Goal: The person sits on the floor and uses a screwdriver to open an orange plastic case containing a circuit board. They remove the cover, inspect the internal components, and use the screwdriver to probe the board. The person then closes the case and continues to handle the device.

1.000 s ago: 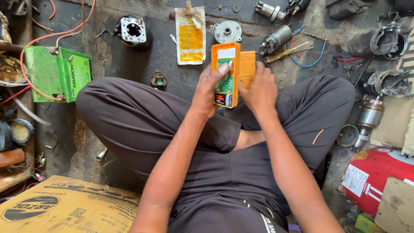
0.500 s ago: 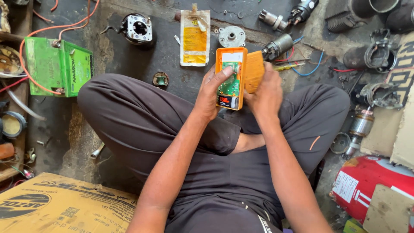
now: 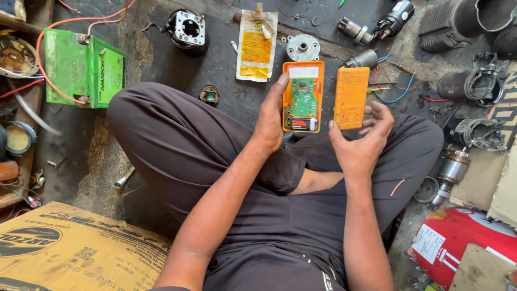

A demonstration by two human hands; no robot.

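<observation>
My left hand (image 3: 272, 121) gripped the opened orange plastic meter body (image 3: 303, 97), green circuit board exposed, above my lap; my right hand (image 3: 360, 141) pinched its light, stiff orange back cover (image 3: 351, 97) by the edges, the board looking fragile.

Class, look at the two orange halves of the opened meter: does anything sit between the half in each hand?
Nothing visible does. The left hand holds the circuit-board half, the right hand holds the back cover, and only an open gap over the dark floor mat separates them.

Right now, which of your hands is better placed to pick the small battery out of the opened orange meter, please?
Probably the right hand: it pinches only the loose back cover, while the left hand supports the open meter.
</observation>
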